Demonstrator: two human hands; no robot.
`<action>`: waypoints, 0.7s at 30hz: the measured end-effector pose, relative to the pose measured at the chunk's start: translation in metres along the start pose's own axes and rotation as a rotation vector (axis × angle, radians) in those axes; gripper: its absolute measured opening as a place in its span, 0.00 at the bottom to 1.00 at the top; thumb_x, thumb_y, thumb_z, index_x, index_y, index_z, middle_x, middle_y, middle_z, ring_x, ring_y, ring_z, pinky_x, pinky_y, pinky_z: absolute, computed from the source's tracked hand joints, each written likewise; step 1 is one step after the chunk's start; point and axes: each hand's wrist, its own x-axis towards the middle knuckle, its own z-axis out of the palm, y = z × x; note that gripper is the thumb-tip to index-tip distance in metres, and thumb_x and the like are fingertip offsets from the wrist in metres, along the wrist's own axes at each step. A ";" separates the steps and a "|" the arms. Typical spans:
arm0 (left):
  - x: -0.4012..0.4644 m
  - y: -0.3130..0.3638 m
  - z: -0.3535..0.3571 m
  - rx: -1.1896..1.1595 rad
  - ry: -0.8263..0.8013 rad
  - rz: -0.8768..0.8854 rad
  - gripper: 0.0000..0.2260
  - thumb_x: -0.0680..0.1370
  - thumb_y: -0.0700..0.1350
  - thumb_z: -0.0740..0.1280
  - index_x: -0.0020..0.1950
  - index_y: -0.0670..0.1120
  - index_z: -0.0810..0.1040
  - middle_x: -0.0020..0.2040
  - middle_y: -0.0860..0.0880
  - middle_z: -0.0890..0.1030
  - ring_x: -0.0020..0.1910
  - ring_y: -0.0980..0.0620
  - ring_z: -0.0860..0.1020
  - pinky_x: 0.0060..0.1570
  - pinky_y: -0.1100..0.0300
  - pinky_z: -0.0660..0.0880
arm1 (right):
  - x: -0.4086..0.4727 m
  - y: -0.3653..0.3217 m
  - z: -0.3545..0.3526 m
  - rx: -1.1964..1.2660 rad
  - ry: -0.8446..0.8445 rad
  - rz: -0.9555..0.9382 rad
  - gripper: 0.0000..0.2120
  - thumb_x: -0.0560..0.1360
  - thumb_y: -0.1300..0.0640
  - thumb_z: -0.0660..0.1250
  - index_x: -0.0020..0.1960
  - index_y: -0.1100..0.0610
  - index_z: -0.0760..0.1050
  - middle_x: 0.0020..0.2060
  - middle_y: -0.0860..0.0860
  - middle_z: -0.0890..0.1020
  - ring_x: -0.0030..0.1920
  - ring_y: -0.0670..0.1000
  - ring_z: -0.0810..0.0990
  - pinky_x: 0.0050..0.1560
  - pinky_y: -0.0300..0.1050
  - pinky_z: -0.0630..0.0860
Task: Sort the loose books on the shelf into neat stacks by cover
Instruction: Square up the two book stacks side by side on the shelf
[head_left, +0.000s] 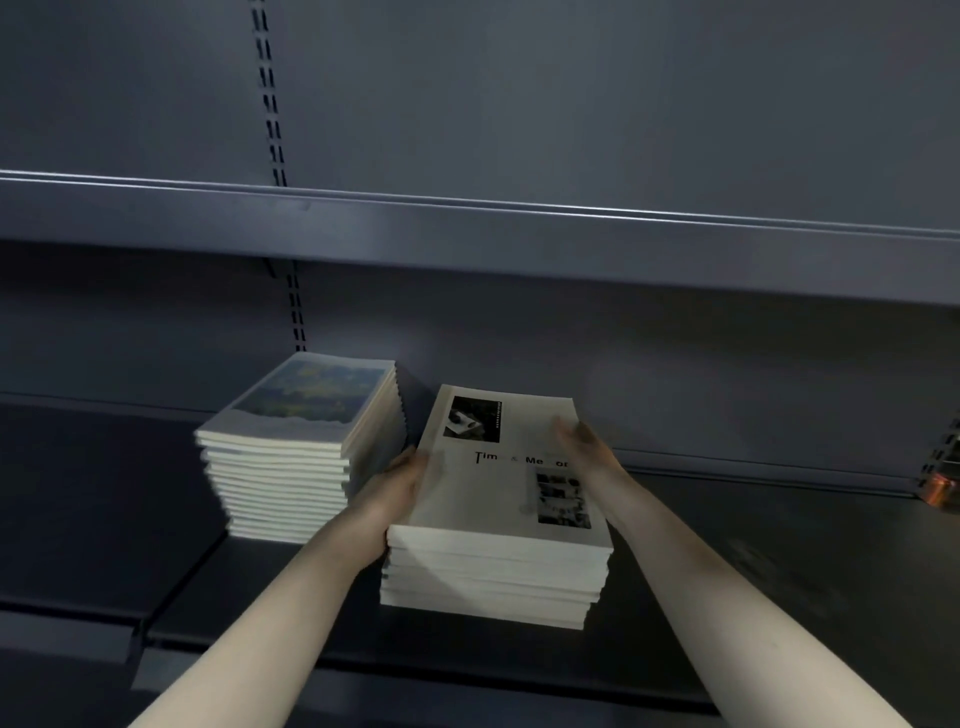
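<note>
Two stacks of books stand on the dark shelf (779, 561). The left stack (296, 452) has a blue-and-yellow painted cover on top. The right stack (498, 566) shows a white cover with black-and-white photos and a printed title. My left hand (400, 483) presses against the left side of the right stack, thumb on the top cover's edge. My right hand (587, 447) lies against the stack's right side near the top, fingers fairly straight and blurred. Both hands flank this stack.
An upper shelf (519, 228) overhangs the books. A slotted upright (296, 306) runs down the back panel behind the left stack. At the far right edge sits a small orange-tinted object (943, 488) by another upright.
</note>
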 end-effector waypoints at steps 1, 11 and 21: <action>-0.006 -0.007 -0.004 -0.084 -0.007 -0.049 0.23 0.80 0.56 0.59 0.69 0.43 0.71 0.62 0.41 0.77 0.63 0.43 0.75 0.65 0.50 0.70 | -0.009 0.003 -0.003 0.071 -0.018 0.031 0.29 0.80 0.39 0.53 0.76 0.51 0.57 0.71 0.53 0.68 0.70 0.57 0.67 0.66 0.51 0.66; -0.032 -0.043 0.004 -0.285 0.159 -0.085 0.33 0.76 0.68 0.50 0.70 0.46 0.71 0.62 0.44 0.78 0.61 0.45 0.75 0.68 0.52 0.67 | -0.070 0.069 0.019 0.843 -0.038 0.114 0.31 0.77 0.32 0.45 0.71 0.46 0.68 0.56 0.49 0.81 0.58 0.52 0.78 0.65 0.53 0.70; -0.022 -0.050 0.004 -0.423 0.226 -0.031 0.27 0.74 0.68 0.56 0.55 0.48 0.79 0.47 0.47 0.82 0.49 0.47 0.79 0.60 0.52 0.71 | -0.052 0.087 0.034 0.783 -0.092 -0.020 0.49 0.57 0.18 0.59 0.74 0.38 0.60 0.68 0.45 0.73 0.70 0.50 0.69 0.74 0.58 0.58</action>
